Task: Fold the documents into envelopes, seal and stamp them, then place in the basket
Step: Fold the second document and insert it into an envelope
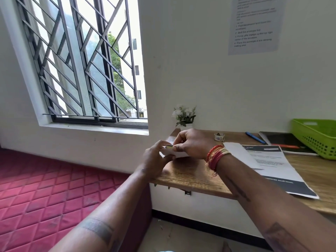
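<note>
Here, at the desk's left corner: I hold a small white envelope [175, 153] in the air above the wooden desk [190, 174], working a tiny stamp [169, 146] at its upper edge.
Left hand: my left hand [156, 157] is curled around the envelope's near end, thumb on top.
Right hand: my right hand [192, 142] pinches the envelope's top edge at the stamp; whether the stamp is already stuck I cannot tell.
Documents: a printed document [278, 168] lies flat on the desk to my right, with a white sheet [238, 153] partly over it.
Basket: the green basket [316, 137] sits at the desk's far right, well apart from my hands.
Risk: with nothing firm behind the paper, I judge the stamp may go on crooked or peel off, or the envelope may crease or slip off the desk's edge.
</note>
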A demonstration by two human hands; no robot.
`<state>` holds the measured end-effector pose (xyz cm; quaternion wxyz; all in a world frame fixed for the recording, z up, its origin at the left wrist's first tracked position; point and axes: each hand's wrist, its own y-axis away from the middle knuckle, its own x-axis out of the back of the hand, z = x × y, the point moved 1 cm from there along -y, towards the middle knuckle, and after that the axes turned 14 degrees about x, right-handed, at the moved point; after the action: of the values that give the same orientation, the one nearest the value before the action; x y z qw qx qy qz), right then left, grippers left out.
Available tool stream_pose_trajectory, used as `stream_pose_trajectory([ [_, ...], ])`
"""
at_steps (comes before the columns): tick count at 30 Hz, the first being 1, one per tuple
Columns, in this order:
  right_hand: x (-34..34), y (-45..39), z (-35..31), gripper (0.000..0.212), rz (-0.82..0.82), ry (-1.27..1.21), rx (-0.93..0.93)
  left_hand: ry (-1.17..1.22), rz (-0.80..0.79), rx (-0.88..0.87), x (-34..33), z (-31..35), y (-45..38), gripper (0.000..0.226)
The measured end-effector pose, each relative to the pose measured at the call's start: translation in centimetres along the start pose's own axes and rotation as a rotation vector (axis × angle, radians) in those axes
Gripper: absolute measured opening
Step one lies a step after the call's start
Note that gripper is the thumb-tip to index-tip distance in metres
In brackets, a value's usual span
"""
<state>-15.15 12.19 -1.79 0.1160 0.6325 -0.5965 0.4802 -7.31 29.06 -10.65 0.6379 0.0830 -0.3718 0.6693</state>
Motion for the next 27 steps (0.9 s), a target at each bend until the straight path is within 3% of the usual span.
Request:
stream_pose_trajectory([
  [5, -0.6, -0.2, -1.0, 0.015, -0.067, 0.108, -0.057, -0.064, -0.019, 0.019, -0.4, -0.4, 0.1, 0.027],
  [11, -0.3, 0.9, -2.3, 0.016, 0.029, 0.110, 0.126, -0.179, -0.011, -0.071, -0.6, -0.2, 0.4, 0.023],
  [16, 0.6, 0.1, -3.6, 0.013, 0.162, 0.025, 0.205, -0.100, 0.005, -0.021, -0.3, 0.0, 0.8, 0.060],
  [19, 1.5, -0.8, -4.1, 0.011, 0.255, -0.225, 0.158, -0.032, 0.052, -0.071, 0.1, 0.7, 1.6, 0.090],
  [24, 3.5, -1.3, -5.8, 0.026, 0.361, -0.722, 0.032, -0.037, 0.099, -0.108, 1.0, 1.8, 1.7, 0.112],
  [27, 4.7, -2.0, -6.4, 0.033, 0.404, -0.920, -0.002, 0.035, 0.020, -0.053, 1.1, 2.7, 1.9, 0.106],
])
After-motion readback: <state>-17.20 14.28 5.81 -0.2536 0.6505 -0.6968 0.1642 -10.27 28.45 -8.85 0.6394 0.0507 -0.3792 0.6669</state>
